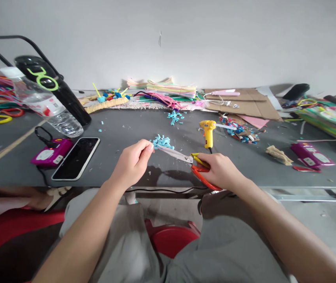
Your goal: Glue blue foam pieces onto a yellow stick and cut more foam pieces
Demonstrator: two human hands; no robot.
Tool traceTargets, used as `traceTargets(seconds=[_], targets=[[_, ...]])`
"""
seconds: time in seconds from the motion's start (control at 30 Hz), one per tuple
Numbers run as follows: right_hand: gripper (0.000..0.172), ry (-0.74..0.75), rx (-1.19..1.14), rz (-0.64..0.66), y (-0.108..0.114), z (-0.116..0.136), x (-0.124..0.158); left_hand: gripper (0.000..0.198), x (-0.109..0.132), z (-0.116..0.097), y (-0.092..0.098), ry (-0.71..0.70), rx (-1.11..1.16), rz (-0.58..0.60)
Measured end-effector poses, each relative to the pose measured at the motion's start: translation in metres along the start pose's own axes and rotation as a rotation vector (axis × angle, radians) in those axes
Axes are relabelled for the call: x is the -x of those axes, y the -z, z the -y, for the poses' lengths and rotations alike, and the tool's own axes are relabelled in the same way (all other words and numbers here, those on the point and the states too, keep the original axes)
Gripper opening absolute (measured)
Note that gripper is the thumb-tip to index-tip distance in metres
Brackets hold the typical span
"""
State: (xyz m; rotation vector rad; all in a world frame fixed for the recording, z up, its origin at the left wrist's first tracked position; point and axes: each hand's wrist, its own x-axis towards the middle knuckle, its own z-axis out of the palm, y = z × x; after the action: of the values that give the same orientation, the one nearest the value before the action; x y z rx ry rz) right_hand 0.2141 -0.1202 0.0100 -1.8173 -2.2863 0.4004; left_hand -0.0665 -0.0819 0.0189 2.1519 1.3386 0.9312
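My right hand [219, 169] is wrapped round the red and yellow handles of a pair of scissors [178, 154], whose blades point left over the grey table. At the blade tips, my left hand [135, 160] is pinched closed; what lies between its thumb and fingers is too small to make out. Just behind the blades is a pile of short light blue pieces [162, 141], with a smaller blue pile [174, 116] farther back. A yellow glue gun [208, 133] stands behind my right hand.
At the left are a phone [76, 159], a purple power socket [52, 152], a plastic bottle [48, 104] and a black flask [70, 98]. Bundled pipe cleaners and cardboard [241, 103] lie along the wall. Another purple socket [312, 154] lies right. A person's foot shows lower left.
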Motion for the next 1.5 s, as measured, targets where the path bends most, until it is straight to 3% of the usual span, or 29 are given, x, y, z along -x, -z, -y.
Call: traceTargets(seconds=[1.5], targets=[[0.023, 0.003, 0.016, 0.020, 0.0005, 0.0023, -0.0011, 0.032, 0.0006, -0.0022, -0.0014, 0.048, -0.020, 0.034]])
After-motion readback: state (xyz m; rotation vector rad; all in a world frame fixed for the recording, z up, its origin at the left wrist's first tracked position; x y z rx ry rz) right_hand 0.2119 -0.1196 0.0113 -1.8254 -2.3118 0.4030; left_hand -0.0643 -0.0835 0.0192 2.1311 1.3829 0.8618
